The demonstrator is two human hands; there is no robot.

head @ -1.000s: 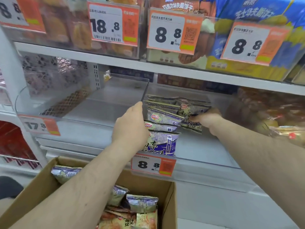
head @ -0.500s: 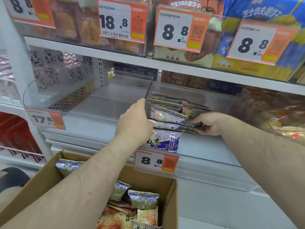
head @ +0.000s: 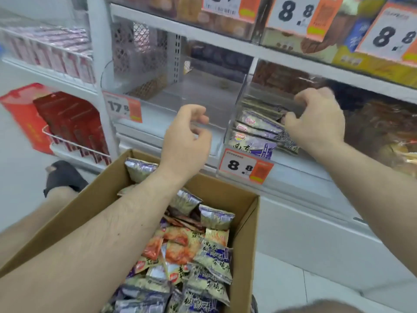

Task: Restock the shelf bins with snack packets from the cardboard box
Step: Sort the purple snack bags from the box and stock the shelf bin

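Note:
A clear shelf bin (head: 239, 105) with an 8.8 price tag (head: 246, 166) holds a leaning stack of purple-and-silver snack packets (head: 259, 132). My right hand (head: 316, 123) sits at the stack's right end with its fingers curled above and its thumb against the packets. Blur hides whether it grips them. My left hand (head: 187, 141) hovers in front of the bins, over the far edge of the cardboard box (head: 246, 222), with loosely curled fingers that hold nothing. The box below contains several loose packets (head: 203, 256), purple and orange.
An empty clear bin (head: 203, 93) tagged 17.8 (head: 123, 107) stands left of the stocked one. Brown packaged goods (head: 383, 127) fill the bin to the right. Red boxes (head: 67, 123) sit in a wire rack at lower left. A black shoe (head: 63, 177) is beside the box.
My left hand has pulled back out of the bin and off the packet stack. My right hand has lifted at the stack's right end. The view has tilted down, showing more of the box.

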